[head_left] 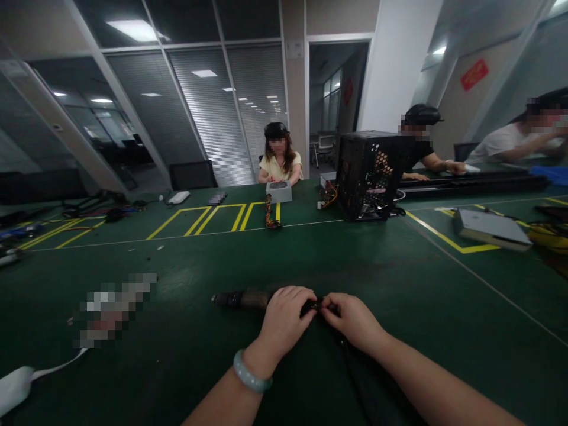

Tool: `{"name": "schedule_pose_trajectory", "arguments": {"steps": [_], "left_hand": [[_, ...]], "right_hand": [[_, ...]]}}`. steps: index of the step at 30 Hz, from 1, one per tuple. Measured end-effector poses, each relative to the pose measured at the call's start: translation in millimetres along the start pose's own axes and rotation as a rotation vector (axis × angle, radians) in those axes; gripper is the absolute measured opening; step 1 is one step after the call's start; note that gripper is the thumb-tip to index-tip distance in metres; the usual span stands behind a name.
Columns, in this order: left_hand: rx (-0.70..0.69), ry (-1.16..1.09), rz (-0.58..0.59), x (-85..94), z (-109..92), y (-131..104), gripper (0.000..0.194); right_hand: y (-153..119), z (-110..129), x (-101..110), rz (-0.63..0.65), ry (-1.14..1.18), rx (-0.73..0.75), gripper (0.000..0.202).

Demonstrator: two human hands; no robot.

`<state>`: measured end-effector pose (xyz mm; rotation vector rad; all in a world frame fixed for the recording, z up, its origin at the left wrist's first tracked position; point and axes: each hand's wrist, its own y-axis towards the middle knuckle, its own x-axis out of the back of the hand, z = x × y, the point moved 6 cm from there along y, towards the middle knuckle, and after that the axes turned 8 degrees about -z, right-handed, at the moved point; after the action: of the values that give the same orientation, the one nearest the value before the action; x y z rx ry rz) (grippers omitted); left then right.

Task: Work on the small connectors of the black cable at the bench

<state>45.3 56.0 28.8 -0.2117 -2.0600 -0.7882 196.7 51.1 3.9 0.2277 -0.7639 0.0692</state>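
Note:
On the green table lies a dark, tube-shaped power tool (242, 299), its narrow tip pointing left; it looks like an electric screwdriver. My left hand (288, 310), with a pale bangle at the wrist, is closed over the tool's rear part. Close beside it, my right hand (352, 319) pinches at a small dark part by the tool's right end; that part is mostly hidden by the fingers. A dark strip or cord (352, 370) runs from under my right hand toward the front edge of the view.
A black computer case (368, 174) stands at the back right. Across the table a person (280, 163) has hands at a grey power supply (279, 191). Two more people sit at right. A silver box (490, 229) lies right, a white cable (60, 365) left.

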Motion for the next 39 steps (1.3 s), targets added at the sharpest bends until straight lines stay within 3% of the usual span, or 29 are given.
{"name": "schedule_pose_trajectory", "arguments": {"steps": [20, 27, 32, 39], "left_hand": [[-0.018, -0.016, 0.003, 5.1, -2.4, -0.3, 0.014], [0.014, -0.017, -0.013, 5.9, -0.5, -0.5, 0.021], [-0.014, 0.013, 0.021, 7.2, -3.8, -0.2, 0.013], [0.026, -0.005, -0.001, 7.8, -2.0, -0.3, 0.023]], "right_hand": [[0.9, 1.1, -4.3, 0.079, -0.016, -0.033, 0.017], [1.3, -0.8, -6.6, 0.088, -0.013, -0.033, 0.016], [1.5, 0.5, -5.2, 0.085, -0.019, -0.038, 0.016], [1.5, -1.4, -6.1, 0.088, -0.006, -0.042, 0.017]]}}
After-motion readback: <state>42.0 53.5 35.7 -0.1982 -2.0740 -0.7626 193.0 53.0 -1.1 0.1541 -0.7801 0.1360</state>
